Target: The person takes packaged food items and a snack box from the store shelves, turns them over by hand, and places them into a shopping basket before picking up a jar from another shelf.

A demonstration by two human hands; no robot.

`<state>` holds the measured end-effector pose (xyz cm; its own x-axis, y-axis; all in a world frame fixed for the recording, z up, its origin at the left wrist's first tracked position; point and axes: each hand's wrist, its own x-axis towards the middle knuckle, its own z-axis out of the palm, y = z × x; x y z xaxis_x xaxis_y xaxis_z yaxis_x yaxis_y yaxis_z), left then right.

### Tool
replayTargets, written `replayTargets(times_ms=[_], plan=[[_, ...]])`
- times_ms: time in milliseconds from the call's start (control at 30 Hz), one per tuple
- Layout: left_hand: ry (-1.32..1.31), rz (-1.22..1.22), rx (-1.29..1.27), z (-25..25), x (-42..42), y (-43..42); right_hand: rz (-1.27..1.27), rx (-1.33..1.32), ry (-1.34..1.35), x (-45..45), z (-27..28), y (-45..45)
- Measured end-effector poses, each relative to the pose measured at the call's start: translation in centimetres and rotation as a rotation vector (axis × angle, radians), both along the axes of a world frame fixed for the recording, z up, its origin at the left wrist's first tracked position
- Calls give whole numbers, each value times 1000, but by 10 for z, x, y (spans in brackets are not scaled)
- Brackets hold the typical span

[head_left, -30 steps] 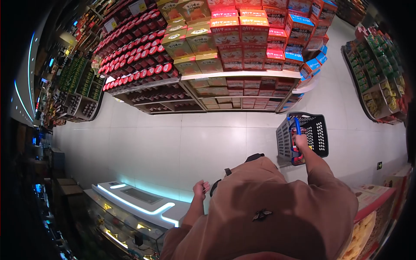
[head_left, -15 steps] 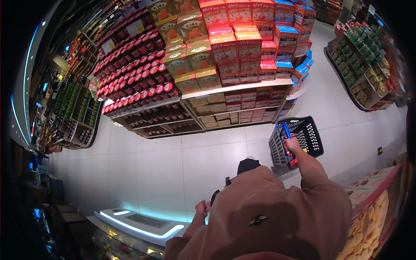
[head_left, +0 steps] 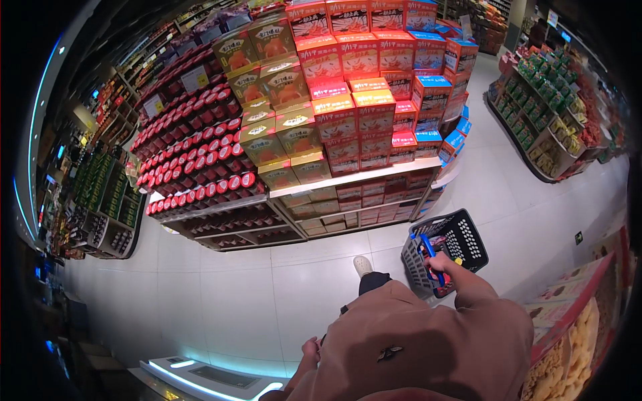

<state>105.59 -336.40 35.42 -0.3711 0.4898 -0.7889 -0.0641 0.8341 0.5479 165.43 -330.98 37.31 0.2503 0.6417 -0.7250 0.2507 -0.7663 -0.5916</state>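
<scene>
1 basket (head_left: 466,237), R hand (head_left: 439,261) on it

From here: 1 basket, 1 blue handle (head_left: 426,245), 1 pale shoe (head_left: 362,266) visible. R arm (head_left: 478,291) reaches fwd & down, hand wrapped round handle. L hand (head_left: 311,348) hangs low at person's side, fingers loosely curled; can't tell if holding anything. Basket's at person's R, nr shelf (head_left: 361,178) w/ boxes (head_left: 338,123): dark, rows of holes, red/yellow stuff inside.

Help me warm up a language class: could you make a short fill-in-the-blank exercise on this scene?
1. The right hand grips the ____ handle of the basket.
2. Jars with ____ lids stand beside the gold boxes.
3. Beyond the dark trouser leg, one pale ____ shows against the floor.

Missing words: blue; red; shoe.
</scene>
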Motion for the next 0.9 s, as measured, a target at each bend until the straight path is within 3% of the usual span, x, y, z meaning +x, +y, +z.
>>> replayTargets(times_ms=[67, 100, 167, 267, 300, 333, 400, 500, 567, 600, 667, 800, 900], plan=[[16, -26, -2, -9, -2, 11, 230, -50, -111, 12, 27, 22], [12, -34, -3, -16, -2, 16, 297, 41, -304, 23, 16, 38], [-35, -30, -3, -26, -5, 41, 350, -76, -323, 43, 53, 80], [47, -188, 62, -21, 4, 89, 315, 155, -532, 72, 109, 138], [35, -169, 57, -19, 10, 108, 263, 262, -411, 68, 167, 149], [-34, -38, 19, -25, 13, 134, 261, 318, -405, 78, 175, 170], [-109, -61, -27, -26, 16, 179, 258, 483, -354, 88, 206, 205], [-84, -122, 159, 37, 69, 223, 285, 686, -68, 91, 281, 243], [-99, -149, 186, 46, 87, 243, 310, 835, -17, 91, 330, 263], [-103, -158, 194, 51, 93, 250, 311, 777, 10, 95, 351, 275], [-103, -144, 174, 60, 106, 252, 376, 966, -77, 100, 384, 294], [-63, -91, 57, 47, 97, 241, 332, 1051, 81, 116, 419, 330], [9, -49, -8, 43, 85, 226, 319, 1175, -82, 135, 447, 353]])
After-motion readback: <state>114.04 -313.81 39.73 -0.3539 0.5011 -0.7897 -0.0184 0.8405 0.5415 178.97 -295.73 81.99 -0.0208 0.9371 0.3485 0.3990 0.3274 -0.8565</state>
